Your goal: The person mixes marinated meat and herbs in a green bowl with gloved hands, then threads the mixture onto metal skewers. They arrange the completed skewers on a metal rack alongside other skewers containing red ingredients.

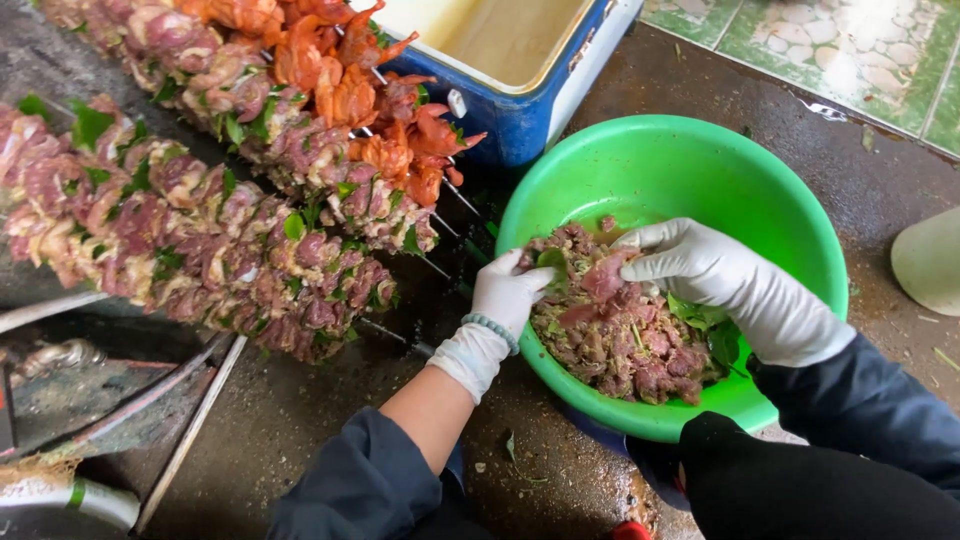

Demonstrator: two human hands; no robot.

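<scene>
Wet dark ground, stained, with patterned tile at the upper right edge. Meat [620, 335] lies heaped in the green bowl [790, 230]: raw chopped pieces mixed with green leaves. It looks soft, limp and slick with marinade, light per piece, likely to slide out of a loose hold; a firm fingertip pinch on a single strip seems the best grip. Right hand [720, 280], white glove, fingers curled and pinching a pink strip at the top of the heap. Left hand [505, 295], white glove, beaded bracelet at the wrist, fingers closed on a leaf and a bit of meat at the bowl's near-left rim. Loaded skewers [200, 220] lie in rows to the left; orange pieces [350, 90] top the far rows. Blue cooler [520, 70] stands behind, cut off by the frame. Skewer tips are mostly buried. Bowl bottom is hidden under the heap. Pale object [930, 260] at right edge: cannot identify.
</scene>
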